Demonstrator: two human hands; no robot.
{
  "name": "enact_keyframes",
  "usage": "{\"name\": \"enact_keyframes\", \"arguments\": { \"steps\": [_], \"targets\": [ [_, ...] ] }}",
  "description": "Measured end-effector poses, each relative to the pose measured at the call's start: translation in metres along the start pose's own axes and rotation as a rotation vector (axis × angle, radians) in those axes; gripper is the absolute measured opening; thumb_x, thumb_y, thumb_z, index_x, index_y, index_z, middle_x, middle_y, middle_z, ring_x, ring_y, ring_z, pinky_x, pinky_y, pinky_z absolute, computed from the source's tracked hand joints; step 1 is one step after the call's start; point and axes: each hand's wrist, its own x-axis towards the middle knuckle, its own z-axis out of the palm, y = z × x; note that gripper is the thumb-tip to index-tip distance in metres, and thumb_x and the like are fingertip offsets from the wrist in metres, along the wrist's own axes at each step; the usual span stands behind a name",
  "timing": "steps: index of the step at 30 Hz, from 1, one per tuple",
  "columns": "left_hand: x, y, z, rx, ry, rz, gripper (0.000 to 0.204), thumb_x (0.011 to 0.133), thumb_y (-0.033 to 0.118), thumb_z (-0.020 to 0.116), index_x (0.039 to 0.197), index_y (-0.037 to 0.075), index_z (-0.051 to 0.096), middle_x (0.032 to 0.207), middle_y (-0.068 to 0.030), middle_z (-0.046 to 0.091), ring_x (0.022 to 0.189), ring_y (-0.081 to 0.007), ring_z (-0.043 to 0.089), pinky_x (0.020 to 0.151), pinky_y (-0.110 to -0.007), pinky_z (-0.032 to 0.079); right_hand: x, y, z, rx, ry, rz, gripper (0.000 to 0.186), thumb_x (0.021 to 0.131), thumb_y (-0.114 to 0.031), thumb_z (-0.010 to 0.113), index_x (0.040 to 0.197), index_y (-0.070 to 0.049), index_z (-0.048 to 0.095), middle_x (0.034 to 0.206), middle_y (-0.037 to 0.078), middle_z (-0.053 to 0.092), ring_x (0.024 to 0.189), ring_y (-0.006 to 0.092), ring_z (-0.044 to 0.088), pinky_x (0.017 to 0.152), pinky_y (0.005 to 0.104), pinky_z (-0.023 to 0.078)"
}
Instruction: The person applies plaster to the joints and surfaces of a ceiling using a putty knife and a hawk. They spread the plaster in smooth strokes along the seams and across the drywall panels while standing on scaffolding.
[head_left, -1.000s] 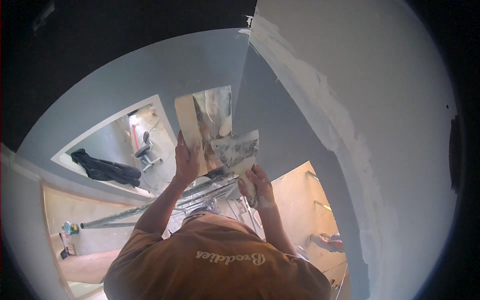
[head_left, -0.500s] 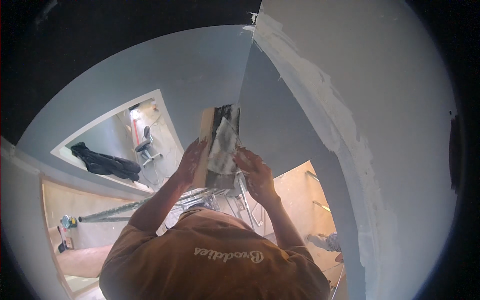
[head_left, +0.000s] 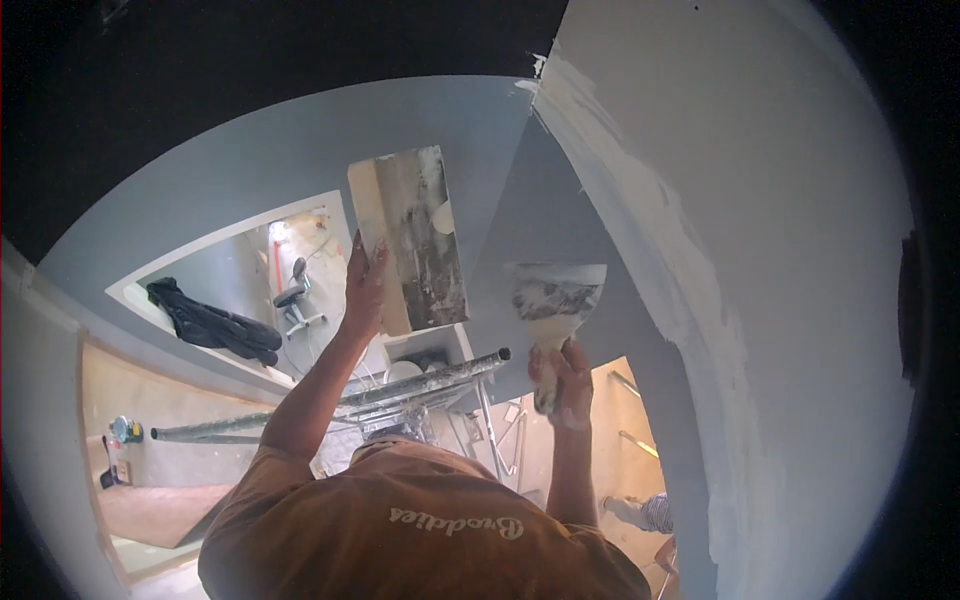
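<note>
My left hand (head_left: 367, 290) is closed around the tan back edge of a wide filling blade (head_left: 425, 250), held up at a slight tilt. Its dark metal face is streaked with filler, and a pale dab (head_left: 443, 218) sits on the right edge. To the right, my right hand (head_left: 563, 380) grips the handle of a putty knife (head_left: 558, 292), blade upward, with white and grey filler smeared over it. The two tools are apart. Ahead is the corner of two blue-grey walls (head_left: 420, 115); a white filler band (head_left: 655, 215) runs along the right side's edge with the ceiling.
Below stands a metal scaffold with a long tube (head_left: 430, 380). A dark garment (head_left: 210, 325) drapes over the sill of a wall opening (head_left: 320, 210), beyond which a wheeled stool (head_left: 295, 295) stands. A tin (head_left: 126, 431) is at lower left. Part of another person (head_left: 655, 515) shows at lower right.
The putty knife has come away from the wide blade and moved right. The wide blade has moved up and left, and less filler shows on its face.
</note>
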Motion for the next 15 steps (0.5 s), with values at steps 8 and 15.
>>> {"name": "enact_keyframes", "arguments": {
  "steps": [8, 15],
  "targets": [
    [0.024, 0.012, 0.025, 0.304, 0.008, 0.218, 0.048, 0.102, 0.023, 0.051, 0.141, -0.001, 0.039, 0.124, -0.0141, 0.055, 0.113, -0.0202, 0.05, 0.1, -0.032, 0.038, 0.03, 0.006, 0.061, 0.547, 0.0, 0.281, 0.031, 0.096, -0.006, 0.056, 0.125, 0.002, 0.052, 0.095, 0.013, 0.062, 0.072, 0.0166, 0.058, 0.055, 0.0257, 0.047],
    [0.031, 0.016, 0.021, 0.456, -0.134, 0.277, 0.044, 0.101, 0.019, 0.05, 0.137, -0.004, 0.039, 0.122, -0.016, 0.056, 0.11, -0.0214, 0.052, 0.097, -0.035, 0.041, 0.071, -0.009, 0.076, 0.479, -0.111, 0.15, 0.035, 0.096, -0.008, 0.056, 0.128, 0.002, 0.048, 0.103, 0.014, 0.059, 0.074, 0.0149, 0.051, 0.051, 0.0222, 0.041]
  ]
}}
